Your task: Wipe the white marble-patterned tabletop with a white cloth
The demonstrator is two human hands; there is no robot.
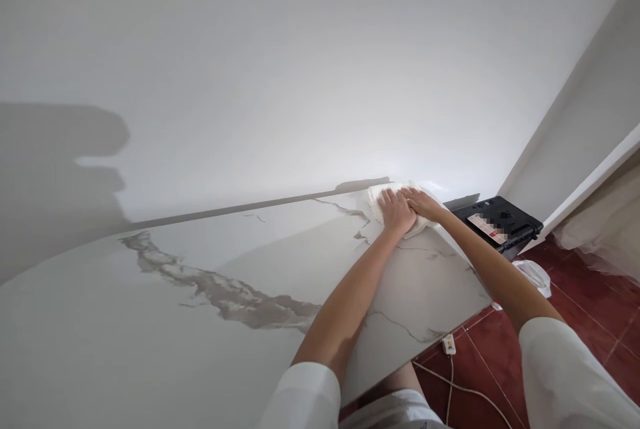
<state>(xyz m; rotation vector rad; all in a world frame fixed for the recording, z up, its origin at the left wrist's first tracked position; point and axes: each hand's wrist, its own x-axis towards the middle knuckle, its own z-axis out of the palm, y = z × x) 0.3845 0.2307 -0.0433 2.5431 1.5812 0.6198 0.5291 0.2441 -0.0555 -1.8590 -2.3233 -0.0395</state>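
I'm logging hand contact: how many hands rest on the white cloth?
2: the left hand and, to its right, the right hand, both on the white cloth atop the marbled tabletop.

The cloth (421, 223) is white, the tabletop (280, 246) white with grey-brown veining, the floor (483, 369) red.

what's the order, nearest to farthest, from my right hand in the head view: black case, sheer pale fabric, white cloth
1. White cloth: under the right hand, touching it.
2. Black case: to its right.
3. Sheer pale fabric: farther right, beyond the case.
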